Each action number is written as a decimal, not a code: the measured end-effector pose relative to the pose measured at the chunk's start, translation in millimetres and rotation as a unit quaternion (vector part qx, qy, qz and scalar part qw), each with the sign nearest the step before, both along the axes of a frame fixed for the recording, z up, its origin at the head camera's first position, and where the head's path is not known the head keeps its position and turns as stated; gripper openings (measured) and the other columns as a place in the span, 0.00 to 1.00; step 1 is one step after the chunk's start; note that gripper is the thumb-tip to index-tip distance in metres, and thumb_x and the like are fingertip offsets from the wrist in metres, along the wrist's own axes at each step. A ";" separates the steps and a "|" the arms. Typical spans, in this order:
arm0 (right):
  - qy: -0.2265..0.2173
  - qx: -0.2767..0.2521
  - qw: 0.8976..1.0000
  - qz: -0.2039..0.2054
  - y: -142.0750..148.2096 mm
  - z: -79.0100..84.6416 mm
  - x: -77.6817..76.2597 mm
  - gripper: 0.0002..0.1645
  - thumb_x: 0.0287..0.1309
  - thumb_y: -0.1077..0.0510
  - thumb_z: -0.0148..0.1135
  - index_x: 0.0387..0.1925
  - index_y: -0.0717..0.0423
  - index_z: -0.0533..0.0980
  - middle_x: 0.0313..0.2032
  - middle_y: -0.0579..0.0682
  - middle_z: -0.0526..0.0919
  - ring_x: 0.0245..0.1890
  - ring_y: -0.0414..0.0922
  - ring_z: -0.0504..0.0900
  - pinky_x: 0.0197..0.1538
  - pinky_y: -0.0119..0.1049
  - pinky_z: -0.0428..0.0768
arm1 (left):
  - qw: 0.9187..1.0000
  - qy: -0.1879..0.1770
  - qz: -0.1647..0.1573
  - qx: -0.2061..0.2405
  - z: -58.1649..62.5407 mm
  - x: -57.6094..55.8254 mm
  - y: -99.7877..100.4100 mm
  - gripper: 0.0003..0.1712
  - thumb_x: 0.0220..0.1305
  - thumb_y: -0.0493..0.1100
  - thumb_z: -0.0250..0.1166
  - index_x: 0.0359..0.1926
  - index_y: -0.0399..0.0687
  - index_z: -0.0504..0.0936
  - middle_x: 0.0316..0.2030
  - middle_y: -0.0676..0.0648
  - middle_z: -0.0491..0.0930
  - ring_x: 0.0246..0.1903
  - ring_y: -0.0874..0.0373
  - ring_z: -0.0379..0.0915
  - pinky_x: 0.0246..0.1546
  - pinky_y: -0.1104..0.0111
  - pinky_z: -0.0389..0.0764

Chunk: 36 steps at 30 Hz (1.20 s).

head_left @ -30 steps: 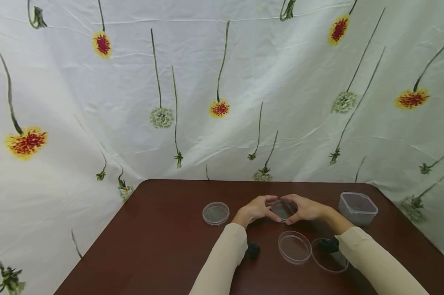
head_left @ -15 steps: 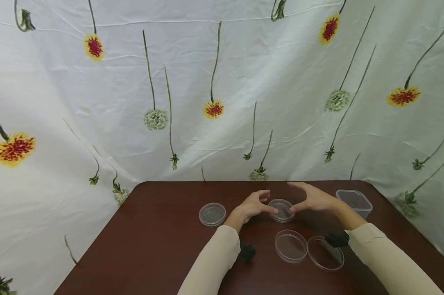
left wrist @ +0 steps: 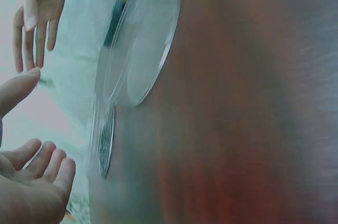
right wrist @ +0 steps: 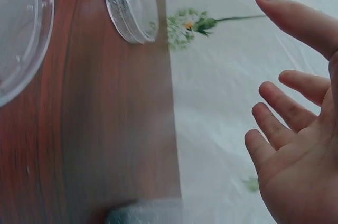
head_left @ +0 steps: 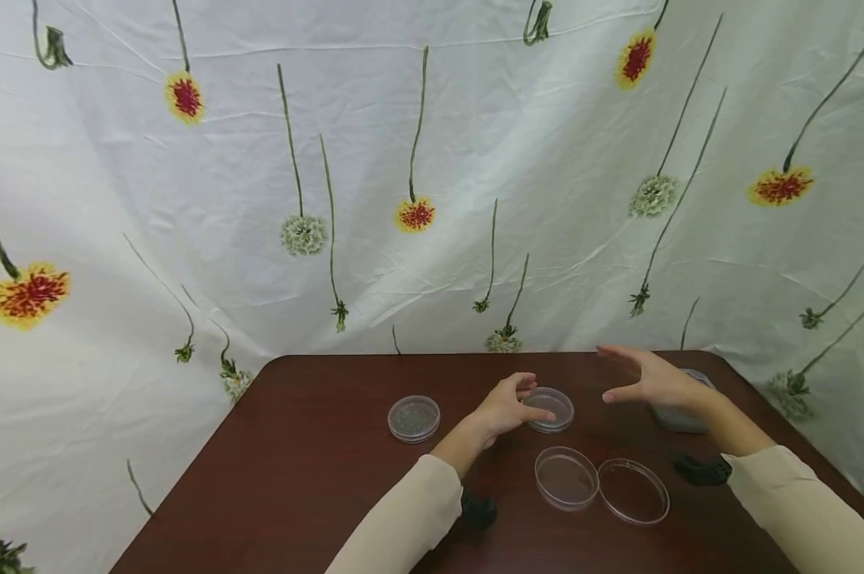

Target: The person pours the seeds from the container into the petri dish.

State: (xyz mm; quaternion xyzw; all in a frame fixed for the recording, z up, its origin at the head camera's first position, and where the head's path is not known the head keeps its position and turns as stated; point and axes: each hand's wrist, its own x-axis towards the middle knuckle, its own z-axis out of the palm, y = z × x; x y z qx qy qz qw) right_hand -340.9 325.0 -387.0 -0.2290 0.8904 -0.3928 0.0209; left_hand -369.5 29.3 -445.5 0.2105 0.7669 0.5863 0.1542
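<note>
Clear dish (head_left: 554, 400) is sitting on counter (head_left: 296, 478) | my left hand (head_left: 505, 410) is hovering at its left, loosely spread, empty | my right hand (head_left: 656, 383) is hovering to its right, stretched wide, empty

White flower-print cloth (head_left: 375, 167) behind dark brown table (head_left: 310, 470).

- The bare right hand (head_left: 656, 381), which a second ago curved round the right side of a clear, shallow, round plastic dish (head_left: 558, 399), has drawn away rightward.
- It now partly covers the translucent rectangular plastic box (head_left: 679, 422), then in full view.
- The bare left hand (head_left: 505, 409) has loosened from that dish.
- The black wrist-worn device (head_left: 701, 470) no longer overlaps the clear, thin-rimmed plastic disc (head_left: 634, 491).
</note>
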 end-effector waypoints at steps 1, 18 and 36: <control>0.001 -0.003 1.000 -0.007 4.0 1.3 2.8 0.53 0.62 0.55 0.75 0.78 0.69 0.56 0.73 0.72 0.60 0.72 0.76 0.53 0.66 0.74 0.60 | 1.000 0.002 -0.003 -0.003 0.2 5.3 -1.0 0.43 0.60 0.41 0.79 0.74 0.44 0.69 0.69 0.45 0.71 0.69 0.47 0.65 0.64 0.51 0.73; 0.020 0.040 0.984 -0.172 87.1 -16.8 32.2 0.57 0.68 0.49 0.69 0.80 0.69 0.45 0.74 0.80 0.46 0.69 0.83 0.49 0.56 0.79 0.63 | 0.989 0.061 -0.046 -0.125 -11.4 81.1 -9.5 0.58 0.40 0.37 0.89 0.73 0.39 0.69 0.67 0.48 0.71 0.68 0.48 0.66 0.68 0.57 0.68; -0.103 -0.213 0.967 -0.090 121.9 -90.7 29.0 0.59 0.74 0.64 0.58 0.82 0.47 0.26 0.68 0.37 0.57 0.73 0.31 0.53 0.50 0.21 0.70 | 0.989 0.055 -0.024 -0.132 -20.1 79.6 -13.3 0.53 0.37 0.35 0.89 0.68 0.44 0.77 0.59 0.52 0.77 0.61 0.54 0.72 0.64 0.61 0.72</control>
